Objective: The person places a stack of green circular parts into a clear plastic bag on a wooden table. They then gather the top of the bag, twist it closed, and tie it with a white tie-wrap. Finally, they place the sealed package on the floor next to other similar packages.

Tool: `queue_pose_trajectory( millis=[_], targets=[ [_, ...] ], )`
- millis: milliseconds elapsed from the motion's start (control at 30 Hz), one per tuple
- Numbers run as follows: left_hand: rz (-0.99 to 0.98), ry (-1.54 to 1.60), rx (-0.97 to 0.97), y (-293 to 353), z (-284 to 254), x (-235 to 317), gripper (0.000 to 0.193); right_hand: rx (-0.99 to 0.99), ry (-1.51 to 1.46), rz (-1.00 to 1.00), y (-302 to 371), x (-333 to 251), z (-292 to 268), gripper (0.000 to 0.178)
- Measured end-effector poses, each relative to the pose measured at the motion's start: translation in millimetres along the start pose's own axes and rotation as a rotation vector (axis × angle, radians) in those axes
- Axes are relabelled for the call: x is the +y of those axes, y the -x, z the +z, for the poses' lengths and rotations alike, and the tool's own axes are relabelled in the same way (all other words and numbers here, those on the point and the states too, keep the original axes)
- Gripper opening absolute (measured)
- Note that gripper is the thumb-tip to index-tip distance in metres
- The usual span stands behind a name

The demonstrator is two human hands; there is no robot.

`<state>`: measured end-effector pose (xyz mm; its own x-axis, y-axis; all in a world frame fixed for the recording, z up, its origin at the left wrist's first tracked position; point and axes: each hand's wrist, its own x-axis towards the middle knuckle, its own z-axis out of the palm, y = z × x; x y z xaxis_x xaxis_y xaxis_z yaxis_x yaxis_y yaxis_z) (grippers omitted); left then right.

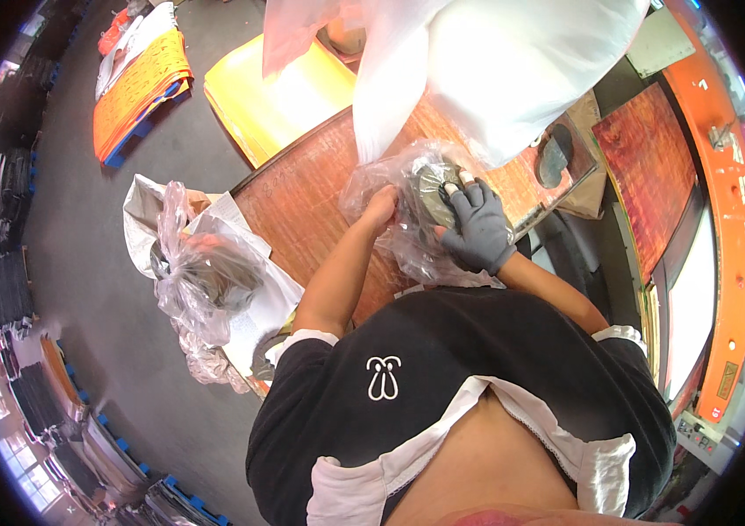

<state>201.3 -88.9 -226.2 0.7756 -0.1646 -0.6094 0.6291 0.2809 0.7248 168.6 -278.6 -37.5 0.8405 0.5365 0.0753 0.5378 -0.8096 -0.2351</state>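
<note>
left hand [380, 207]: bare, fingers curled in on the film of the bag, seemingly gripping it at its left side.
right hand [476, 223]: in a grey glove with bare fingertips, fingers a little spread over the bundle, thumb set apart from them; it lies on top of the bundle, not closed around it.
bag [407, 250]: clear, loose and crinkled, on the counter close in front of the person's chest, spread around the bundle.
bundle [431, 195]: olive-green, rounded, between the two hands; glare on the film hides just what it is.
counter [289, 206]: reddish-brown, worn wood, running slantwise under the bag.
sheet [513, 66]: white, thin plastic, draped over the far part of the counter, its lower folds near the bag.
dark pad [554, 158]: at the counter's right end, beyond the right hand.
second bag [210, 267]: clear, gathered at the neck, something dark inside, to the left of the left arm.
paper [269, 298]: white, under and beside the second bag.
yellow stack [276, 101]: beyond the counter.
orange stack [140, 92]: on a blue pallet [137, 138], farther left.
</note>
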Motion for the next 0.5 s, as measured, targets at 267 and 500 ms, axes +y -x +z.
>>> queue_pose_trajectory(
  millis=[267, 500],
  targets=[
    [-0.018, -0.199, 0.154, -9, -18, -4, 0.021, -0.024, -0.026, 0.019, -2, -1, -2, 0.069],
    [0.172, -0.031, 0.044, -29, -7, 5, 0.014, -0.047, -0.041, 0.029, -3, -2, -6, 0.068]
  ],
)
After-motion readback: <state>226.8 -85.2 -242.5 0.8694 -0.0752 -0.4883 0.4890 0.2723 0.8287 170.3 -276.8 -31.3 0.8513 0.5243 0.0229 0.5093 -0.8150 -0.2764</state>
